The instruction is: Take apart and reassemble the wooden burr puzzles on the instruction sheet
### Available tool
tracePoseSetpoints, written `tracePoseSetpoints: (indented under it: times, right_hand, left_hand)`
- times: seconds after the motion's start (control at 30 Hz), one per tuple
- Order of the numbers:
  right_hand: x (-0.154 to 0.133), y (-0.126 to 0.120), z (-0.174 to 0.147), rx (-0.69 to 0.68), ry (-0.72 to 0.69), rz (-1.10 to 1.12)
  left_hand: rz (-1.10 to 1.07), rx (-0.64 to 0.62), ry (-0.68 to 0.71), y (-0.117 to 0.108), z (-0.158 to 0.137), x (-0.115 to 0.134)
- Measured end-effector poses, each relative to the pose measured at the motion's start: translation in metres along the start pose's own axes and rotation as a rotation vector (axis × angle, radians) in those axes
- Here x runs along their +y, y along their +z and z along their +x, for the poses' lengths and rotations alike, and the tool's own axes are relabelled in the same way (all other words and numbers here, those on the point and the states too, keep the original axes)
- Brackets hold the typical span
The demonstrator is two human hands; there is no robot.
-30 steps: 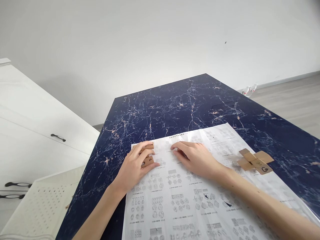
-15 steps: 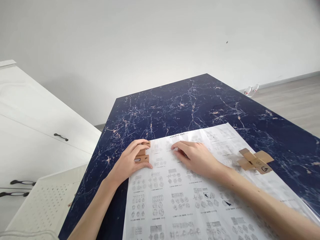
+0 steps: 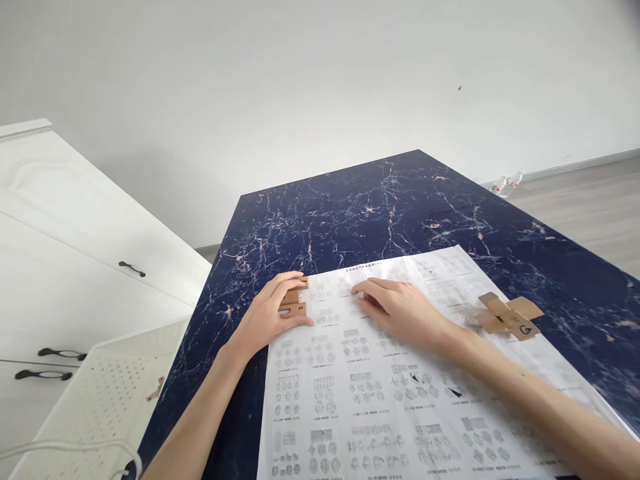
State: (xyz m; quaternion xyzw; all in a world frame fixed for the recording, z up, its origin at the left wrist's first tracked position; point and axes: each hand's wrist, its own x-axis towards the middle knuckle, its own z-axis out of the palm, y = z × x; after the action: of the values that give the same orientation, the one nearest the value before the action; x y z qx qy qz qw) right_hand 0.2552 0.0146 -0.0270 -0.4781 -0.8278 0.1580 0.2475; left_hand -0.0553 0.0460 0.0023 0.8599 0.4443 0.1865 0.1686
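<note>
My left hand [image 3: 273,313] lies over numbered wooden puzzle pieces [image 3: 295,309] at the sheet's upper left edge. Its fingers bend over the far piece and its thumb runs along the near side of the piece marked 2; the palm hides part of them. My right hand [image 3: 393,303] rests on the printed sheet [image 3: 345,350], fingers loosely bent and thumb apart, nothing visible in it. Beyond my right wrist, an interlocked cross of wooden pieces [image 3: 510,317] with handwritten marks sits on the sheet's right side.
The sheet, covered in small diagrams, lies on a dark blue marbled table [image 3: 350,213]. White cabinets [image 3: 90,220] with black handles stand at left, beside a white perforated seat [image 3: 110,387] with a wooden piece [image 3: 156,389] on it. A white cable [image 3: 75,447] crosses the lower left.
The whole view has shifted slightly, so most things appear a little farther right. Both hands stay at about the same places on the pieces and the sheet.
</note>
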Motion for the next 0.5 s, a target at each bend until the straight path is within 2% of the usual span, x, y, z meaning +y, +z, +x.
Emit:
tracePoseSetpoints:
  times: [0.1, 0.23, 0.33, 0.5]
  right_hand:
    - [-0.006, -0.012, -0.019, -0.025, -0.107, -0.126]
    - [-0.006, -0.031, -0.063, 0.053, -0.223, -0.249]
    - [0.005, -0.047, -0.097, 0.168, -0.187, -0.340]
    - [0.034, -0.068, -0.138, 0.353, -0.008, -0.408]
  left_hand:
    - [0.015, 0.011, -0.008, 0.000, -0.001, 0.000]
    - [0.047, 0.009, -0.008, 0.000, -0.001, 0.001]
    - [0.080, 0.023, 0.016, 0.000, 0.000, 0.002]
    - [0.130, 0.082, 0.091, 0.000, -0.003, 0.001]
